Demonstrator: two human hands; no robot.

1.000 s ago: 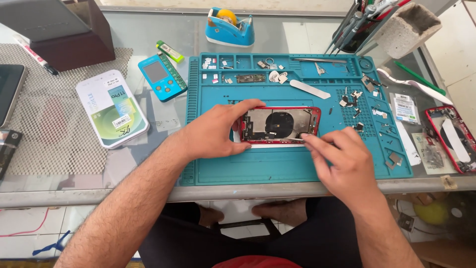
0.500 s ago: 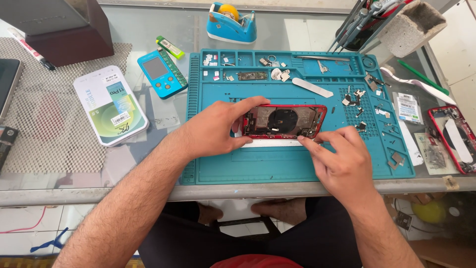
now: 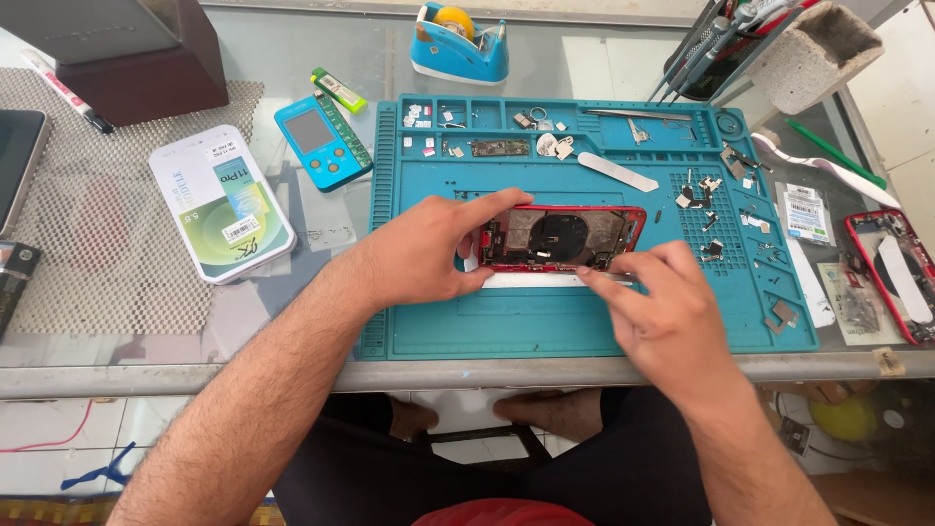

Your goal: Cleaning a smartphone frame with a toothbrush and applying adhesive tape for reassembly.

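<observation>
An opened red phone housing (image 3: 565,237), its inner parts and round coil showing, lies tilted on a blue repair mat (image 3: 506,326). My left hand (image 3: 429,248) grips its left end, thumb along the lower edge. My right hand (image 3: 657,302) pinches a thin metal tool (image 3: 614,277) whose tip meets the lower right edge of the housing. A white strip (image 3: 531,281) lies under the phone.
Small screws, brackets and a metal spudger (image 3: 618,171) are scattered on the mat. A white phone box (image 3: 222,203), blue handheld tester (image 3: 321,139) and tape dispenser (image 3: 458,44) stand around it. Another red phone frame (image 3: 896,273) lies at the right. A tool holder (image 3: 721,39) stands behind.
My right hand has shifted slightly up and left toward the phone's lower edge with the tool. The left hand keeps its grip; the view has tilted down a little.
</observation>
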